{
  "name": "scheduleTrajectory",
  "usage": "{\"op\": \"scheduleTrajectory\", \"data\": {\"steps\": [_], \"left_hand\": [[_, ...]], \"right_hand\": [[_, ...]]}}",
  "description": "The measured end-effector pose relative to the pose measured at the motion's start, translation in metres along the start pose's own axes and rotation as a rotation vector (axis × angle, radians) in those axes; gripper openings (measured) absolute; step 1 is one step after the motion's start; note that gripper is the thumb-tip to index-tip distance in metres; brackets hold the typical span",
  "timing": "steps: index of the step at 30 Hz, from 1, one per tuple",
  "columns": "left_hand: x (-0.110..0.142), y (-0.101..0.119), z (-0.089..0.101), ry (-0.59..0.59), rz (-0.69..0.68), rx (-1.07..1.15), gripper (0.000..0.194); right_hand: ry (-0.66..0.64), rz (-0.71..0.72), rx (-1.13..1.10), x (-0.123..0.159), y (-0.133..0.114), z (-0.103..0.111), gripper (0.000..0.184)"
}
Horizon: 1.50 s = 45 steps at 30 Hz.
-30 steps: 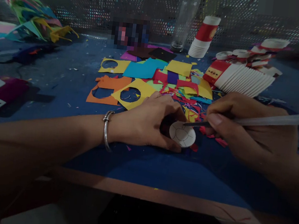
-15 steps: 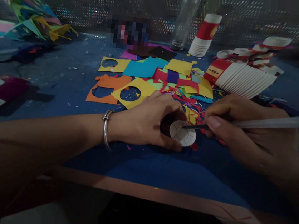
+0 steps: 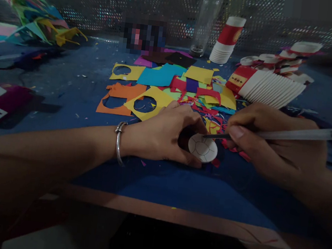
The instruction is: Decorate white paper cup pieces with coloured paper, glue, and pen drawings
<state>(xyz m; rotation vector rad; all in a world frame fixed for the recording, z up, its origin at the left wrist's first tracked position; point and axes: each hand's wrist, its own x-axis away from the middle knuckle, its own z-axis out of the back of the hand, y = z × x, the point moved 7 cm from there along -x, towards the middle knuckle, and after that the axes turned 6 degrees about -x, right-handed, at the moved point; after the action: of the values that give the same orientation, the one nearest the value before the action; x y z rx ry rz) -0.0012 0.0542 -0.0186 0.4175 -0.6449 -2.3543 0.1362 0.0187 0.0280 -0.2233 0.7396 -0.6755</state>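
Pen [image 3: 297,134] has shifted rimward on the white, line-patterned disc [image 3: 202,148]

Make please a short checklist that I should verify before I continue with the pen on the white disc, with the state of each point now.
1. Left hand holds the white disc: ok, its fingers curve around it.
2. Right hand has a firm grip on the pen: ok as far as seen; the barrel rests across the hand.
3. Pen tip is at the disc: ok, at its upper edge.
4. Drawn lines can be seen: ok, a ring with short lines running outward.
5. Ink is dry: cannot tell.
6. Area beside the disc is free of scraps: not ok, a red scrap lies at its lower right.
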Motion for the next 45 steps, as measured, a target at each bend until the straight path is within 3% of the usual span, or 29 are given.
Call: {"op": "scheduleTrajectory", "data": {"steps": [10,24,39,45], "left_hand": [[-0.0007,0.0006,0.0003,0.01,-0.043,-0.021,0.048],[0.0001,0.0013,0.0007,0.016,-0.042,-0.006,0.048],[-0.0004,0.0003,-0.0007,-0.008,-0.043,-0.012,0.051],[0.0004,0.0007,0.0001,-0.005,-0.031,0.01,0.05]], "right_hand": [[-0.041,-0.034,-0.089,-0.0015,-0.0021,0.0,0.019],[-0.017,0.012,0.028,-0.0024,-0.0019,-0.0013,0.018],[-0.014,-0.068,-0.091,-0.0001,-0.0044,-0.0018,0.02],[-0.062,-0.008,-0.101,-0.0011,-0.0082,-0.004,0.02]]}}
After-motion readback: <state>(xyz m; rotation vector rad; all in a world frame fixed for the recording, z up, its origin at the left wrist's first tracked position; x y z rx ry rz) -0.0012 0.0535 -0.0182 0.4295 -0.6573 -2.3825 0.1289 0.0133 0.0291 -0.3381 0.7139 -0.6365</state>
